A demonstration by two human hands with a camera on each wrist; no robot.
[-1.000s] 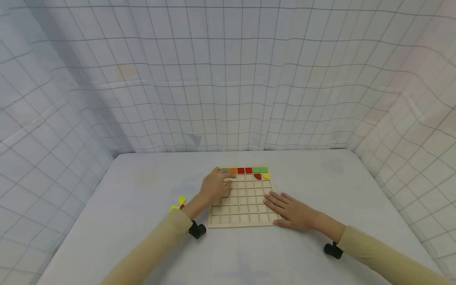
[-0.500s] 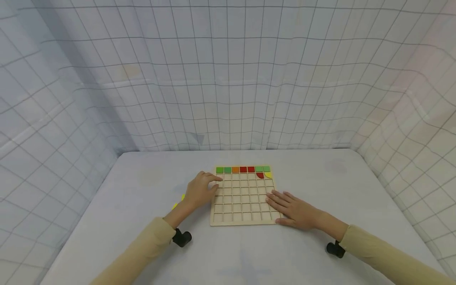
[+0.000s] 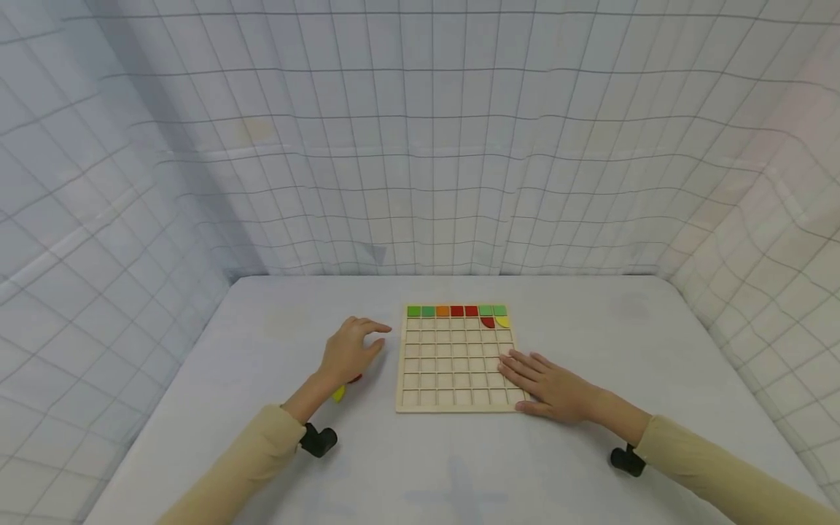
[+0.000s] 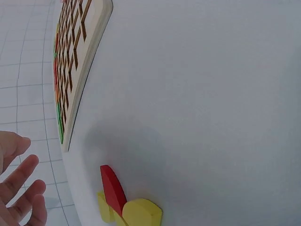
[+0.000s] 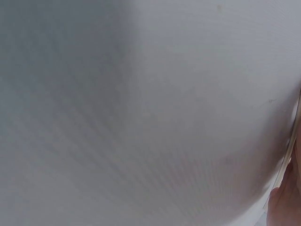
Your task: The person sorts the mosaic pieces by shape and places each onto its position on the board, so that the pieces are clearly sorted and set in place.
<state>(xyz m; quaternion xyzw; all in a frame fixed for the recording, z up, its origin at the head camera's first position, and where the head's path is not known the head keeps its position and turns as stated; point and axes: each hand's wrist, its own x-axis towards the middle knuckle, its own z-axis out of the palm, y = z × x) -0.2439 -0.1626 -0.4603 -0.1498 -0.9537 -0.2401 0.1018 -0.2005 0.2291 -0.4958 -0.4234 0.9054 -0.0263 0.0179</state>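
A wooden grid board [image 3: 453, 364] lies flat on the table. Along its far row sit square tiles in green, orange and red, and below them at the right are a red piece [image 3: 488, 322] and a yellow piece [image 3: 502, 321] with curved edges. My left hand [image 3: 348, 355] hovers left of the board with nothing in its loosely bent fingers. Beneath it, a red piece [image 4: 113, 188] and several yellow pieces [image 4: 142, 213] lie in a small pile, partly hidden in the head view. My right hand [image 3: 554, 390] rests with outstretched fingers on the board's right edge.
The white table [image 3: 459, 467] reaches to a hanging grid-patterned white cloth [image 3: 420, 182] at the back and both sides. A black wrist camera [image 3: 318, 440] is strapped to the left wrist, another black camera [image 3: 628, 461] to the right.
My left hand has moved off the board's far left corner, leftward to above the loose pieces. Green tiles it covered now show. The right hand stays on the board's edge.
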